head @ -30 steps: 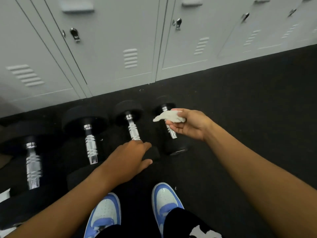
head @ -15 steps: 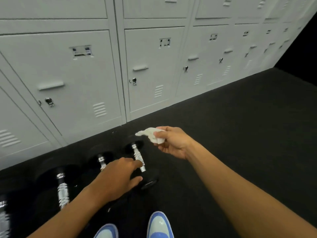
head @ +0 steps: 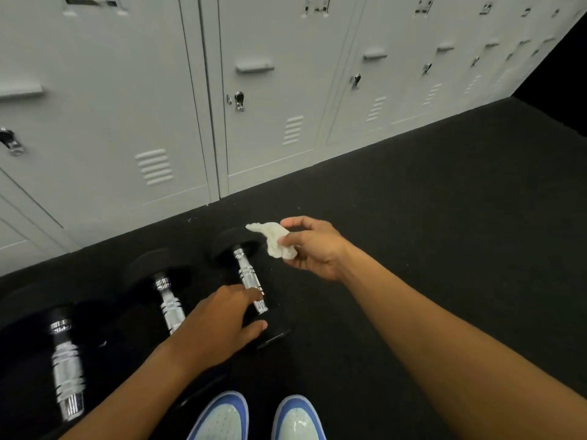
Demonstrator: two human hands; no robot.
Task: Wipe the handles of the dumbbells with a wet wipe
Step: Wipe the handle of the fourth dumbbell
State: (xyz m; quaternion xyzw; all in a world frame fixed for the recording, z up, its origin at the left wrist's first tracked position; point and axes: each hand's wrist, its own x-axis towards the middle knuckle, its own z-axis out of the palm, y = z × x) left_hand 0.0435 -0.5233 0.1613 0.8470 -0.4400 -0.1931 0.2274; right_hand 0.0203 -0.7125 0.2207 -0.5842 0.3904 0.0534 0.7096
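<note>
Three dumbbells with black heads and chrome handles lie side by side on the floor: a left one (head: 66,366), a middle one (head: 170,304) and the rightmost dumbbell (head: 249,277). My left hand (head: 219,325) lies over the rightmost dumbbell's near head, fingers touching the near end of its handle and thumb around the head. My right hand (head: 313,246) hovers just right of that dumbbell's far head, pinching a crumpled white wet wipe (head: 274,241). The wipe is above the handle and does not touch it.
A row of grey metal lockers (head: 270,128) stands right behind the dumbbells. Black rubber floor (head: 428,217) stretches to the right. My two blue and white shoes (head: 260,417) are at the bottom edge, just in front of the dumbbells.
My left hand shifted right from the neighbouring dumbbell's near head to the rightmost one. The right hand kept the wipe raised. The view tilted up toward the lockers.
</note>
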